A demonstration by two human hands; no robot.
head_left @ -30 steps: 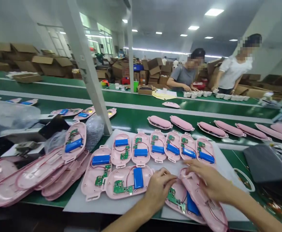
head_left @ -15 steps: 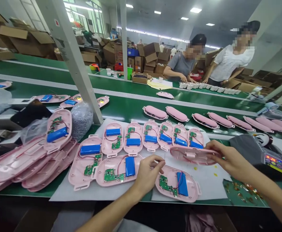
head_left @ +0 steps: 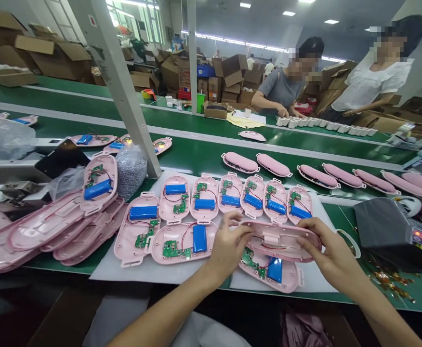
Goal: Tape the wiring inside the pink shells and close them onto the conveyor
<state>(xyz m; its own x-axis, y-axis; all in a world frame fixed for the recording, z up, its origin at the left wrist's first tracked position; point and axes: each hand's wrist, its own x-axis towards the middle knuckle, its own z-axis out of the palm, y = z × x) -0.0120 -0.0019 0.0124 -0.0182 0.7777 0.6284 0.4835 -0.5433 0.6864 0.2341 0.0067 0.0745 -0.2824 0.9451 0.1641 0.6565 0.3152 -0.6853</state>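
Note:
A pink plastic shell half (head_left: pixel 283 241), its hollow inner side facing me, is held up between both hands. My right hand (head_left: pixel 328 255) grips its right end, thumb on the inside. At the left end, my left hand (head_left: pixel 229 246) pinches the rim between thumb and fingers. Just below and partly hidden by it lies a pink shell (head_left: pixel 286 279) with a green circuit board (head_left: pixel 250 262) and a blue battery pack (head_left: pixel 275 270) joined by wires. To the left of my left hand is another such open shell (head_left: pixel 182 243).
Several open shells with batteries line the white sheet (head_left: pixel 106 274). A stack of pink shells (head_left: pixel 45 226) rises at left beside a metal post (head_left: pixel 124 96). At right stands a grey device (head_left: pixel 384 231) near loose brass-coloured pieces (head_left: pixel 391 284). Two people (head_left: pixel 290 86) work across the bench.
My left hand has come up to the shell half's left end. My right hand has brought it lower and leftward, over the open shell, with its inside turned more toward me. The view has shifted.

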